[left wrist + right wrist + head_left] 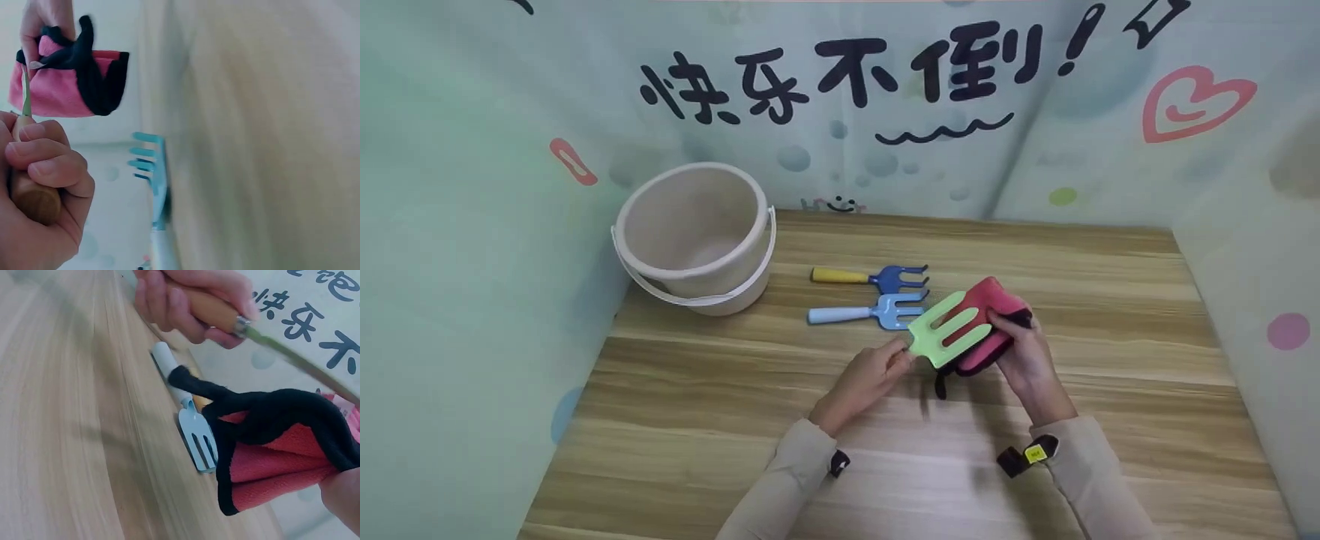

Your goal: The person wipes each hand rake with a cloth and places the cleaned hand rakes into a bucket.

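Note:
My left hand (866,381) grips the wooden handle (207,308) of a garden hand fork, its fingers curled round it in the left wrist view. The fork's light green head (939,349) has three broad tines and points up and to the right. In my right hand (1029,369) is a folded pink-red cloth (988,294) with black edging and a black loop, pinched between thumb and fingers. In the head view the green tines overlap the cloth. Both are held above the table, the loop hanging toward me.
Behind the hands lie a small rake (894,280) with a dark blue head and yellow handle, and a light blue fork (892,310). A pale bucket (746,276) with a white handle stands at the back left of the wooden table (697,420). Printed sheets (840,165) wall the table in.

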Motion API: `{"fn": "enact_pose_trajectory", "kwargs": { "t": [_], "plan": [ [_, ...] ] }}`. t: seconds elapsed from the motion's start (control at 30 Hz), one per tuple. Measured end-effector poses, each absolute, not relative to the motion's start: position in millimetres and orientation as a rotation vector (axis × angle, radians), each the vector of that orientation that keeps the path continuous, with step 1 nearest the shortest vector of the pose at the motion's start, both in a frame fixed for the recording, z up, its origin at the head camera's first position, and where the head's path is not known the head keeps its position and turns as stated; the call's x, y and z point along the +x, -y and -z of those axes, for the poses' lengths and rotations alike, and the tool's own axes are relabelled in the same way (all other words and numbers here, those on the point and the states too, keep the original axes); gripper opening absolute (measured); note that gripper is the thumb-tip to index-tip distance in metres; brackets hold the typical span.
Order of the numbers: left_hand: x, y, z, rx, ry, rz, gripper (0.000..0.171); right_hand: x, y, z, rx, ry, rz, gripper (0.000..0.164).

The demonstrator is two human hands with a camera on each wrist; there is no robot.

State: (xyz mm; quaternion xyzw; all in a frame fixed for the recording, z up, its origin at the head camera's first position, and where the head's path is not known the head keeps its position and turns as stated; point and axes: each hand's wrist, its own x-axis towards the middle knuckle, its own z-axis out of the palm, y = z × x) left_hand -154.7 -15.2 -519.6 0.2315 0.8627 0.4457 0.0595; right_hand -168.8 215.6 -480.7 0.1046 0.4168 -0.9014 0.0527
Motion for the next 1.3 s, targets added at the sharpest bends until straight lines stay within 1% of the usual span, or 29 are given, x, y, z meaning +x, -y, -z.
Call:
{"fn": "enact_pose_trajectory", "kwargs": {
  "t": [0.07, 0.13, 0.33, 0.43, 0.67, 0.77, 0.97, 1.1, 1.3],
  "plan": [
    [-151.8, 15.7, 522.3, 0.695, -2.613, -1.365, 0.019, -168.8, -213.8, 484.0, 0.331, -1.287, 2.716, 0.029],
    [-150.0, 14.5, 523.0, 0.697, -2.610, -1.399, 0.021, -167.3, -210.3, 488.2, 0.350, -1.298, 2.681, 0.030],
    [-149.2, 5.9, 516.9, 0.705, -2.633, -1.470, 0.024, -158.1, -191.8, 504.1, 0.370, -1.355, 2.535, 0.040],
    [-149.9, 1.6, 513.1, 0.698, -2.648, -1.483, 0.024, -154.5, -181.6, 509.7, 0.345, -1.347, 2.510, 0.042],
    [-151.4, -3.1, 508.0, 0.677, -2.616, -1.531, 0.023, -151.7, -169.3, 510.9, 0.375, -1.295, 2.539, 0.045],
    [-152.9, -1.6, 509.1, 0.676, -2.596, -1.527, 0.023, -152.3, -168.2, 511.0, 0.398, -1.284, 2.540, 0.043],
    [-154.6, 2.2, 513.7, 0.681, -2.561, -1.505, 0.023, -152.1, -170.4, 511.3, 0.386, -1.249, 2.563, 0.047],
    [-154.7, 4.7, 515.3, 0.675, -2.538, -1.515, 0.022, -154.1, -172.4, 511.2, 0.360, -1.212, 2.602, 0.040],
    [-154.1, 8.4, 515.7, 0.677, -2.500, -1.489, 0.020, -156.5, -175.9, 510.4, 0.369, -1.182, 2.625, 0.039]
  ]
}}
